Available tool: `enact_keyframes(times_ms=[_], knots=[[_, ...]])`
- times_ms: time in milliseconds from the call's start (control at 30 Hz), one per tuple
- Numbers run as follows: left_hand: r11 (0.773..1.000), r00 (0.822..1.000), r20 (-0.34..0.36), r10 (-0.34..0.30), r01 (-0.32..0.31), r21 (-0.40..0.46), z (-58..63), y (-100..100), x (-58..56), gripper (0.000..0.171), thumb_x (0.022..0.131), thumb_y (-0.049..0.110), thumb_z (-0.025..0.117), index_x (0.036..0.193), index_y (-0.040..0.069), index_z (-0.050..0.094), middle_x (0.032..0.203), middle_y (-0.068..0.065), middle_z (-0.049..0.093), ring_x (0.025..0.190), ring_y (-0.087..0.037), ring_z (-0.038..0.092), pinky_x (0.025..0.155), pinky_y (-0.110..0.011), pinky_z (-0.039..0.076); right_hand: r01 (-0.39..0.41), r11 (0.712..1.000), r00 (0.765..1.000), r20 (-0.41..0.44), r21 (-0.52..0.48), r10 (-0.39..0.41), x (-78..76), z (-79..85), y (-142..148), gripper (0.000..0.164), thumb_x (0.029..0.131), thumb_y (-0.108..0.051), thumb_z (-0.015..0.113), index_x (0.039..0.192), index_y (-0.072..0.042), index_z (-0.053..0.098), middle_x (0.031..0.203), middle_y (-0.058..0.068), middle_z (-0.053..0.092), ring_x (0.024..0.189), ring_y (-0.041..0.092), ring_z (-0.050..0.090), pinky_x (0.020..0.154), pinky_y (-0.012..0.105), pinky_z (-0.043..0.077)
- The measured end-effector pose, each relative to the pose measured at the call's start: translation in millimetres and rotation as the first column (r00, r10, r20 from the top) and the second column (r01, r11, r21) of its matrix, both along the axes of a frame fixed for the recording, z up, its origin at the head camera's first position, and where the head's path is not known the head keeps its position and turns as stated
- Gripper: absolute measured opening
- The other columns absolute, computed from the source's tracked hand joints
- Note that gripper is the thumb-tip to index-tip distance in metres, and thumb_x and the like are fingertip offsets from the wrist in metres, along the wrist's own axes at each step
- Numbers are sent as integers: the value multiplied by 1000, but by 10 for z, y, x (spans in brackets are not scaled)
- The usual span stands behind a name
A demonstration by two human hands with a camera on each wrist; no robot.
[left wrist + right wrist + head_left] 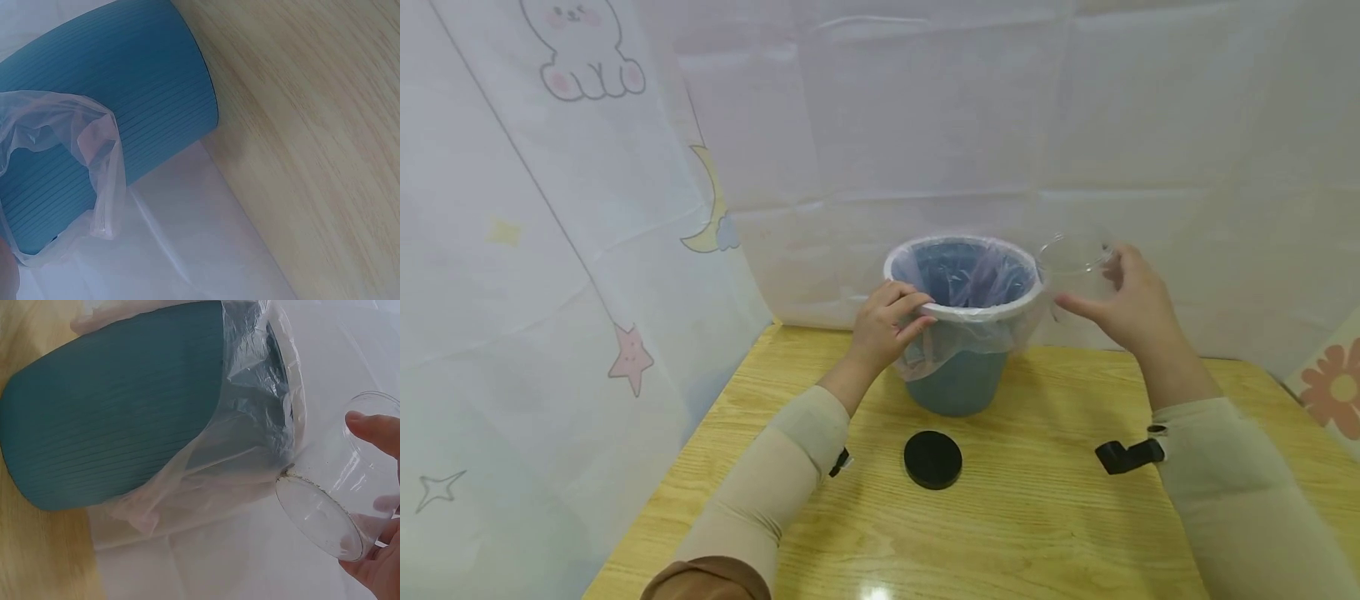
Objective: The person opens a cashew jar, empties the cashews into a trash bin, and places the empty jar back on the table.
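Note:
A blue-green trash bin (958, 387) with a white rim stands on the table, lined with a thin translucent bag (938, 343) folded over its edge. My left hand (880, 323) grips the near-left rim, fingers over the top and thumb on the outer side. To the right of the bin, my right hand (1138, 304) holds a clear, see-through jar (331, 487) beside the rim, above table level. Dark specks line the edge of its base in the right wrist view. In the left wrist view, ribbed bin wall (144, 81) and loose bag folds (103, 144) show.
A round black lid (932, 459) lies on the wooden table (1030, 517) in front of the bin. Behind the table hangs a pale printed cloth (910, 133), close to the bin's back. Black wrist straps (1131, 456) stick out from the sleeves.

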State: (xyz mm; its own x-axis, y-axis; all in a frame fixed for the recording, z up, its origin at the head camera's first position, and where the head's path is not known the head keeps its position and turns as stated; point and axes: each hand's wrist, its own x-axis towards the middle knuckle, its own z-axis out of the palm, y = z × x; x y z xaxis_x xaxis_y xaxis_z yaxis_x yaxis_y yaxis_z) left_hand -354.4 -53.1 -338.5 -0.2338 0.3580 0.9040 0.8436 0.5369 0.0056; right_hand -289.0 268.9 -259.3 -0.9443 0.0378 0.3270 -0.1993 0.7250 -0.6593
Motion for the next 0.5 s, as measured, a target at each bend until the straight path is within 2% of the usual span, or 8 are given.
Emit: enact_keyframes(times_ms=[233, 433, 500], knots=[[1000, 1000, -6, 2, -2, 8, 3, 6, -9, 31, 72, 32, 75, 98, 17, 69, 93, 4, 58, 84, -12, 52, 77, -25, 43, 13, 998, 999, 38, -64, -10, 71, -136, 73, 108, 70, -56, 71, 146, -9, 11, 140, 26, 29, 126, 46, 29, 94, 62, 29], [1000, 1000, 12, 13, -13, 1, 1, 4, 5, 30, 73, 32, 74, 99, 17, 68, 93, 4, 58, 84, -11, 51, 77, -25, 42, 18, 994, 997, 73, -106, -10, 119, -319, 128, 91, 72, -56, 69, 128, 3, 28, 152, 7, 12, 127, 46, 28, 92, 62, 31], [1000, 1000, 16, 14, -14, -1, -2, 3, 8, 31, 73, 31, 74, 99, 17, 68, 93, 4, 58, 84, -11, 51, 77, -24, 42, 15, 993, 996, 85, -115, -5, 130, -394, 140, 88, 72, -55, 69, 123, 5, 29, 152, 6, 10, 126, 47, 29, 91, 62, 32]])
